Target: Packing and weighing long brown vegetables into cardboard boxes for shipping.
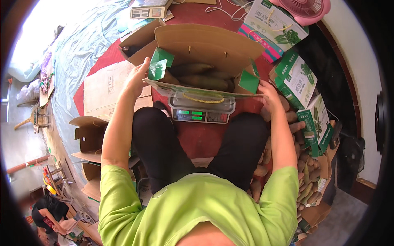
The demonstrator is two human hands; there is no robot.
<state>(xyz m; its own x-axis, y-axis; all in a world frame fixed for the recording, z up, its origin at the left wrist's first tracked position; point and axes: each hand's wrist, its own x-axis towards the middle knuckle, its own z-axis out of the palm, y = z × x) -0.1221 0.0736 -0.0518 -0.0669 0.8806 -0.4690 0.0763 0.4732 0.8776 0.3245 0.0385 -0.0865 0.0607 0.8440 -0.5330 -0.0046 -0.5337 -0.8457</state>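
Our left hand (136, 80) and right hand (269, 96) grip opposite ends of an open box (209, 43), fingers partly curled. Inside lie long brown vegetables (201, 80); the box is on or just over a scale (200, 116).

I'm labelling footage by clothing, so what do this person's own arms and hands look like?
Short, loose lime-green sleeves end near the elbows, leaving the forearms bare. The left hand and right hand are ungloved; no watch or bracelet shows at either wrist.
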